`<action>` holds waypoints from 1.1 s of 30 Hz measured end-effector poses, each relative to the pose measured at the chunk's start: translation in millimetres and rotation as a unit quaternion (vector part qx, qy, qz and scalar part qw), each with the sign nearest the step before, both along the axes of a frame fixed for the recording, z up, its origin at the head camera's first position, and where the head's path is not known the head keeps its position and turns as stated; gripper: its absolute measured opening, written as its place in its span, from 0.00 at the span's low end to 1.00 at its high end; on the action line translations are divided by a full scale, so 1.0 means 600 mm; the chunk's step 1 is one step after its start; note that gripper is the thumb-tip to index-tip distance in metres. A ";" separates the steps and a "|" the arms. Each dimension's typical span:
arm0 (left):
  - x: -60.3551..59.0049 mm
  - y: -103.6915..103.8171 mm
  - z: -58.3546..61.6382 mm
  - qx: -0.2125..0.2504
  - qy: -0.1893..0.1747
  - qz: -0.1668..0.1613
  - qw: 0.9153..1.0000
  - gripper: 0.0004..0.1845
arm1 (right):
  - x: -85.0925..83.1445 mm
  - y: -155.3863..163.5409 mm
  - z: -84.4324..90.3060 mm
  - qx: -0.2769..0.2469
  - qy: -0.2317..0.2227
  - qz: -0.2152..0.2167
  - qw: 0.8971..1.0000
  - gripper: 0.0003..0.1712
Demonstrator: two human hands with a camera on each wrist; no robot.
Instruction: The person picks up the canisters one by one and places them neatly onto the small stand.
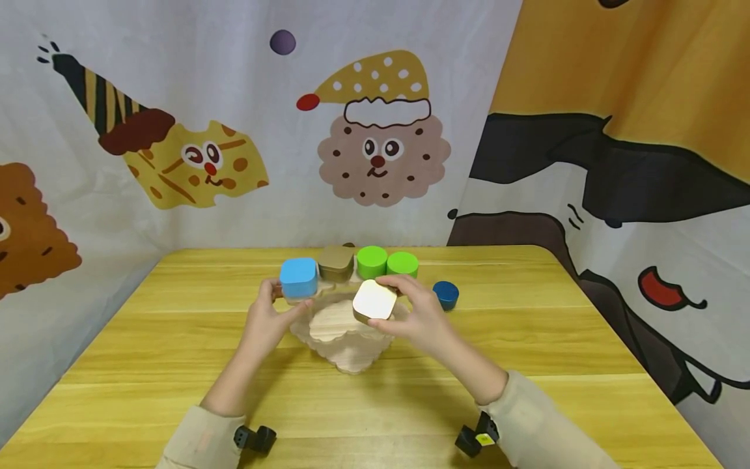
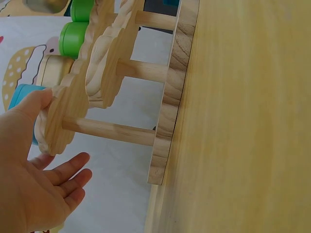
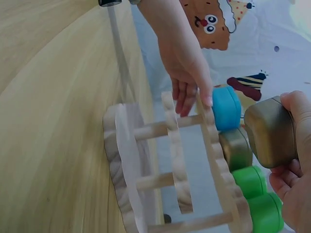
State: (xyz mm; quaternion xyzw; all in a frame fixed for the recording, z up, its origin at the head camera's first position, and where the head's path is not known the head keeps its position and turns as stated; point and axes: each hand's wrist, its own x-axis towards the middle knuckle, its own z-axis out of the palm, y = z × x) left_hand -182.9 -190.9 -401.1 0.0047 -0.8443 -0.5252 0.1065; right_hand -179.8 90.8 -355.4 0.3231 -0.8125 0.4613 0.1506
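Cartoon-printed cloth (image 1: 193, 117) hangs behind and to the sides of a yellow wooden table (image 1: 176, 365), its panels showing a biscuit face in a spotted nightcap, a cheese figure in a striped party hat and, on one side, a large orange, black and white design. At the middle of the table stands a pale wooden rack (image 1: 346, 339) with scalloped edges, its tiers joined by round dowels, as the left wrist view shows from close by.

The person's left hand (image 1: 266, 322) rests against the rack's left edge, thumb on the scalloped top tier and the other fingers straight and relaxed below it, gripping nothing. Just beyond that hand a blue square tin (image 1: 299, 278) sits at the rack's far left corner.

The right hand (image 1: 418, 312) holds a square tin with a white lid (image 1: 375, 301) above the rack's right side, fingers and thumb curled round its gold-coloured body; in the right wrist view the tin hangs clear of the top tier.

Behind the rack, in a row, stand a gold square tin (image 1: 336, 263) and two green round tins (image 1: 387, 262), side by side. A dark blue round tin (image 1: 446, 294) sits apart on the tabletop to the right. Both wrists wear beige sleeves and small black strapped cameras.
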 end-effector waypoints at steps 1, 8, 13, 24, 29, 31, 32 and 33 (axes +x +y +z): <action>0.000 0.000 0.000 0.000 0.000 0.000 1.000 0.41 | -0.001 -0.005 0.000 -0.003 -0.005 0.007 1.000 0.35; 0.000 -0.002 -0.002 -0.003 0.004 0.000 1.000 0.41 | -0.005 -0.040 -0.006 -0.013 -0.052 0.027 0.998 0.35; -0.001 -0.002 -0.003 -0.006 0.007 0.001 1.000 0.41 | -0.007 -0.060 -0.010 0.001 -0.055 0.029 0.998 0.35; -0.001 -0.001 -0.002 -0.009 0.007 -0.002 1.000 0.41 | -0.012 -0.087 -0.026 0.052 -0.042 0.020 0.998 0.35; 0.000 -0.001 -0.002 -0.011 0.010 -0.003 1.000 0.41 | -0.020 -0.093 -0.044 0.053 -0.030 0.019 0.998 0.35; 0.000 -0.001 -0.002 -0.012 0.010 -0.002 1.000 0.41 | -0.023 -0.096 -0.050 0.053 -0.028 0.021 0.998 0.35; 0.001 -0.001 -0.002 -0.012 0.008 -0.001 1.000 0.41 | -0.024 -0.097 -0.053 0.052 -0.030 0.022 0.998 0.35; 0.001 -0.001 -0.002 -0.012 0.007 -0.001 1.000 0.41 | -0.025 -0.098 -0.054 0.053 -0.033 0.022 0.998 0.35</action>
